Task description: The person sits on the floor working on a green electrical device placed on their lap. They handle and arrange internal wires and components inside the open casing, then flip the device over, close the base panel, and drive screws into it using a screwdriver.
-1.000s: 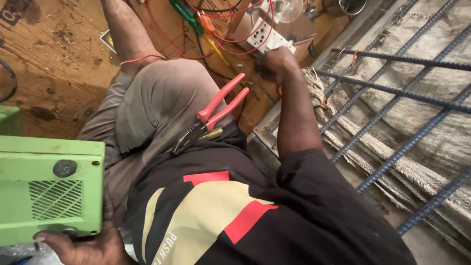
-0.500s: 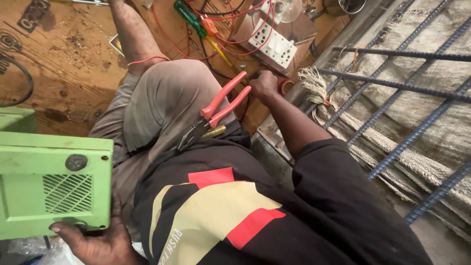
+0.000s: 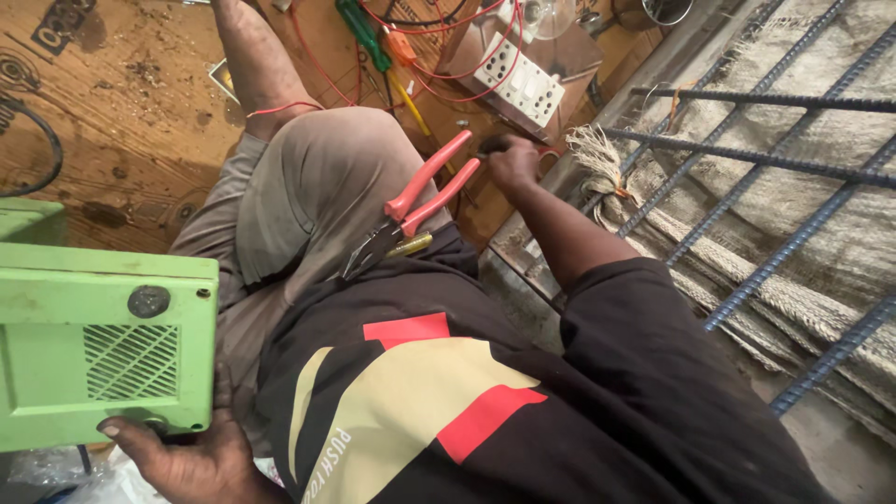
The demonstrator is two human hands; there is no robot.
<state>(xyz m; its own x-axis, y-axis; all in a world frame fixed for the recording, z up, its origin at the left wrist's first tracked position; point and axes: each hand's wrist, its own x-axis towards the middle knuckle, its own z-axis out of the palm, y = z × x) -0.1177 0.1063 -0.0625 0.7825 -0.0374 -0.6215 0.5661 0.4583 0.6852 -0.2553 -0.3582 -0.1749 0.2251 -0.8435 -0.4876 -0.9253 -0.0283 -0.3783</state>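
My left hand point(image 3: 191, 457) grips the lower edge of a light green metal box point(image 3: 103, 345) with a vent grille, at the bottom left. My right hand point(image 3: 511, 161) is stretched out ahead, its fingers closed around a small dark object that I cannot make out. It hovers just below a white switch and socket board point(image 3: 520, 82). Red-handled pliers point(image 3: 411, 210) rest on my lap against the grey cloth, jaws pointing down left, with a yellow-tipped tool beside them.
Red wires point(image 3: 439, 28), a green screwdriver point(image 3: 362, 33) and an orange tool lie on the wooden board point(image 3: 121, 103) ahead. On the right a blue steel bar grid point(image 3: 747, 159) covers rough sacking, with frayed fibre point(image 3: 597, 154) at its edge.
My right hand has drawn back from the white socket board toward my lap. The left hand keeps its hold on the green box.
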